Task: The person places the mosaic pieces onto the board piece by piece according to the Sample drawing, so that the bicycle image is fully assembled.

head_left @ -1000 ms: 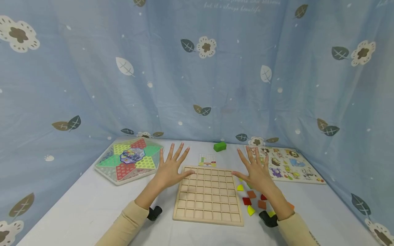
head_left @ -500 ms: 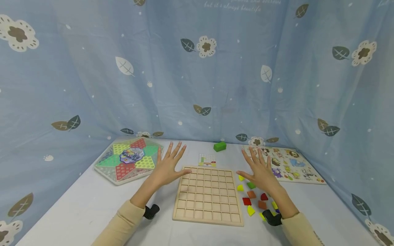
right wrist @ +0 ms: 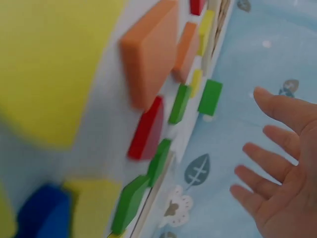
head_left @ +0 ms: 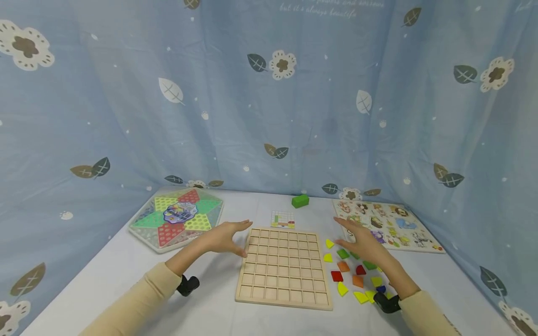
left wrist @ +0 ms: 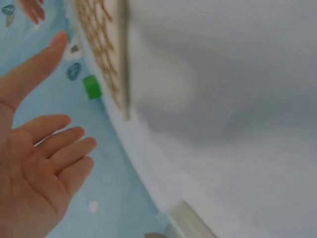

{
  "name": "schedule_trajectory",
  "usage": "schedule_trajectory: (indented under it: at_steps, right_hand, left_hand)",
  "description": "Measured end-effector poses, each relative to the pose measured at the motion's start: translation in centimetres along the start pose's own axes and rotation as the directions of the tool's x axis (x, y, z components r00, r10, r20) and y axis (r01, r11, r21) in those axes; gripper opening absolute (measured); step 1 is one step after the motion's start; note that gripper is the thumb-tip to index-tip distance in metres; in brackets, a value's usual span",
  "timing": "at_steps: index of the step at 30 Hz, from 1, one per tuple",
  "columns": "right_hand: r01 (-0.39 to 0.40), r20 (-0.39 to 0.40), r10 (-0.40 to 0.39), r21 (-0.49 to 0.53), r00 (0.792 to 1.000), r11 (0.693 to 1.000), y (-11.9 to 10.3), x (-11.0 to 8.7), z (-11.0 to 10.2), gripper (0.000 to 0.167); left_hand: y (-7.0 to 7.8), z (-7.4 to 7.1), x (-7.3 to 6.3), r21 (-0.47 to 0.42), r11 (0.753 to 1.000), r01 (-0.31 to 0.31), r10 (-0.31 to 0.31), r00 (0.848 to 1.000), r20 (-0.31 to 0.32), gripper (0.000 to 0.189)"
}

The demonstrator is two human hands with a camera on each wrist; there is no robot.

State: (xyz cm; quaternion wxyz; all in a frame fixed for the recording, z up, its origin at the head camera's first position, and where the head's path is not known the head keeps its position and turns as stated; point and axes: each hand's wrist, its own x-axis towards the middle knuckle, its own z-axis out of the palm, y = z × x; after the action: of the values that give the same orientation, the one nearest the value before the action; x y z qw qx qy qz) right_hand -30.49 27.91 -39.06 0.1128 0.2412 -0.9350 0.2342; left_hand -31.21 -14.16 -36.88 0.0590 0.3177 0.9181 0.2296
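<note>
My left hand (head_left: 222, 237) hovers beside the left edge of a wooden grid board (head_left: 286, 268), thumb apart from the straight fingers, nothing in it. On the other side, my right hand (head_left: 363, 240) is above several loose coloured pieces, its fingers likewise straight and holding nothing. Among those pieces are a red square (head_left: 337, 276), an orange square (head_left: 357, 281), a yellow quarter-round piece (head_left: 342, 289) and a green square (head_left: 343, 253). In the left wrist view the palm and spread thumb (left wrist: 37, 69) show near the board's edge (left wrist: 123, 59). The right wrist view shows an orange piece (right wrist: 151, 54) close up.
A small pattern card (head_left: 283, 219) lies behind the board, with a green block (head_left: 300, 201) farther back. At the left stands a hexagonal Chinese checkers board (head_left: 147, 233). An animal picture puzzle (head_left: 391, 227) lies at the back right. A blue patterned curtain (head_left: 269, 116) hangs behind the table.
Both hands have moved apart and lower, the left one leftward and the right one rightward. Their spread fingers have turned sideways, palms toward each other. More coloured pieces show at the right.
</note>
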Motion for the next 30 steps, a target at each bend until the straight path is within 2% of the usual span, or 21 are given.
schedule_trajectory:
  at_steps: [7, 11, 14, 18, 21, 26, 30]
  right_hand:
    - [-0.016, 0.083, 0.012, 0.053, 0.996, 0.998, 1.2, -0.4, -0.3, 0.049]
    - [0.020, 0.139, -0.025, 0.033, 0.990, 0.999, 1.8, -0.7, -0.6, 0.043]
    - [0.056, 0.210, -0.067, 0.057, 0.975, 0.997, 2.2, -0.8, -0.8, 0.039]
    - [0.092, 0.304, -0.121, 0.107, 0.945, 0.990, 2.6, -0.8, -0.9, 0.035]
    - [0.114, 0.337, -0.150, 0.123, 0.930, 0.986, 2.8, -0.7, -0.9, 0.033]
    - [0.141, 0.339, -0.189, 0.163, 0.921, 0.977, 2.7, -0.4, -1.0, 0.028]
    - [0.130, 0.343, -0.179, 0.161, 0.922, 0.978, 2.6, -0.1, -0.8, 0.024]
  left_hand:
    - [-0.9, 0.4, -0.2, -0.008, 0.996, 0.091, -0.090, 0.991, 0.095, 0.088]
    - [-1.3, 0.8, -0.3, -0.014, 0.995, 0.097, -0.094, 0.988, 0.125, 0.089]
    - [-1.6, 1.2, -0.4, -0.021, 0.995, 0.098, -0.094, 0.986, 0.135, 0.091]
    - [-2.0, 1.6, -0.6, -0.034, 0.997, 0.072, -0.067, 0.988, 0.142, 0.093]
    - [-2.0, 1.6, -0.6, -0.046, 0.998, 0.042, -0.035, 0.988, 0.151, 0.093]
    - [-1.8, 1.6, -0.6, -0.030, 0.999, -0.015, 0.020, 0.989, 0.145, 0.090]
    - [-1.6, 1.9, -0.5, -0.008, 0.999, -0.035, 0.036, 0.990, 0.134, 0.089]
